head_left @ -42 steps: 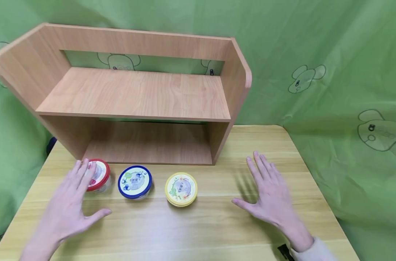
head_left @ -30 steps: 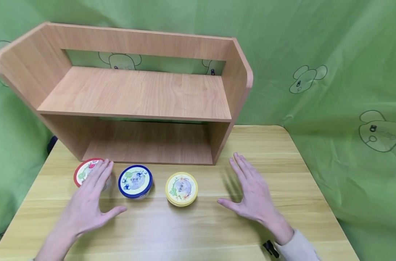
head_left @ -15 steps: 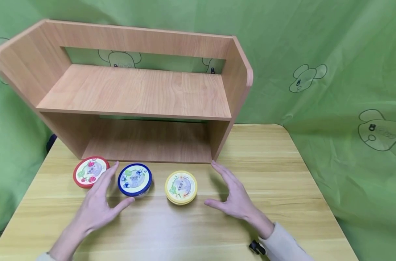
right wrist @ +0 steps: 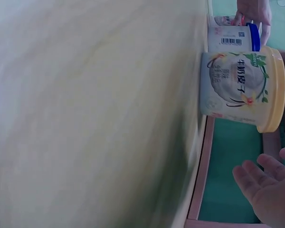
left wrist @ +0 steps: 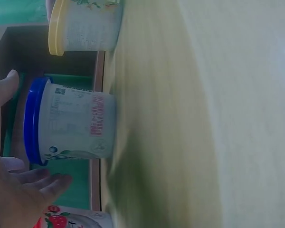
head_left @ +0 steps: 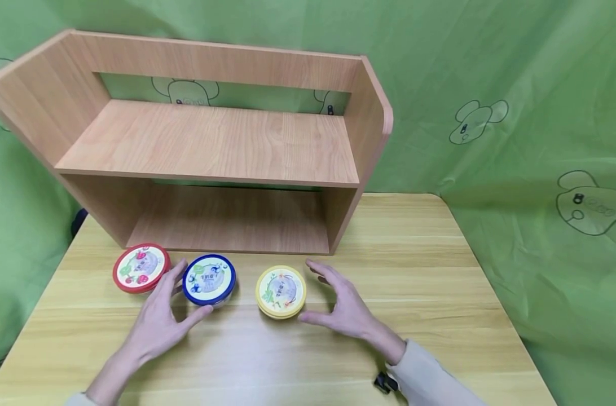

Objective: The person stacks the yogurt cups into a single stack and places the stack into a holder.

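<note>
Three lidded tubs stand in a row on the table. The red-lidded tub [head_left: 141,268] with strawberry print is leftmost, the blue-lidded tub [head_left: 209,279] is in the middle, and the yellow-lidded tub [head_left: 281,292] is on the right. My left hand [head_left: 158,324] reaches around the blue-lidded tub, fingers at its left side and thumb in front. The left wrist view shows a gap between this hand [left wrist: 19,194] and the blue lid [left wrist: 34,121]. Beside the yellow-lidded tub is my right hand [head_left: 346,310], thumb and fingers spread apart toward it; the right wrist view shows it [right wrist: 273,194] apart from the tub.
A two-tier wooden shelf [head_left: 211,144] stands just behind the tubs. Green cloth [head_left: 491,73] with mouse drawings hangs behind and beside the wooden table [head_left: 440,270]. A small black object [head_left: 386,383] is at the right sleeve [head_left: 430,375].
My left hand has moved right, from over the red-lidded tub to the blue-lidded one. My right hand has moved left to the yellow-lidded tub. The tubs stay in place.
</note>
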